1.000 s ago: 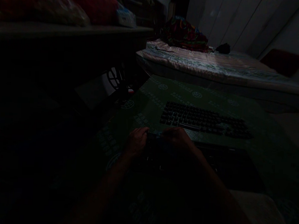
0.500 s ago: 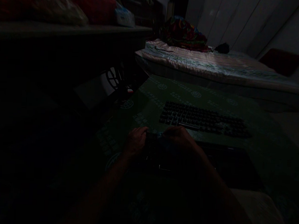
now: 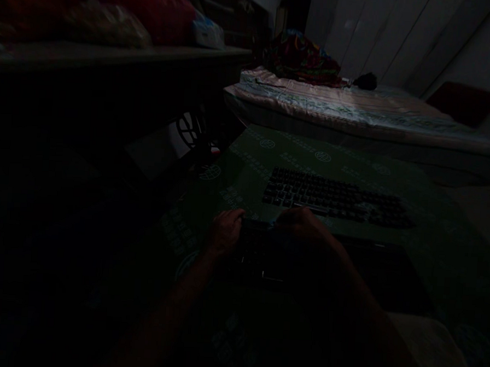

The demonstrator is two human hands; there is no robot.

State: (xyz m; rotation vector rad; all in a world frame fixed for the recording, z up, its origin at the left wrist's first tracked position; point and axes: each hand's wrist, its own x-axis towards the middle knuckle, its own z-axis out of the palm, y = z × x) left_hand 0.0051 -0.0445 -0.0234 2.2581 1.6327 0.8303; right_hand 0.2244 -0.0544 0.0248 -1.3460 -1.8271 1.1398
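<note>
A dark keyboard (image 3: 384, 267) lies across the green sheet in front of me, and the scene is very dim. My left hand (image 3: 226, 232) is closed around its upper left edge. Over the upper part of the keyboard, my right hand (image 3: 306, 228) has its fingers pinched together on something small and bluish (image 3: 272, 224), too dark to name. My right hand and forearm hide the keyboard's middle. Just beyond it, loose black keycaps (image 3: 330, 196) are laid out in rows like a keyboard's layout.
The green sheet (image 3: 245, 178) has pale printed globes and lettering. Behind it stands a bed (image 3: 335, 106) with a bundled patterned blanket (image 3: 303, 58). A shelf (image 3: 112, 59) at upper left carries red bags (image 3: 163, 15). Below it is a spoked wheel (image 3: 186, 130). Something pale (image 3: 425, 341) lies at lower right.
My right hand has shifted a little to the right along the keyboard, with the bluish thing still at its fingers. My left hand stays on the edge. The whole view has moved slightly.
</note>
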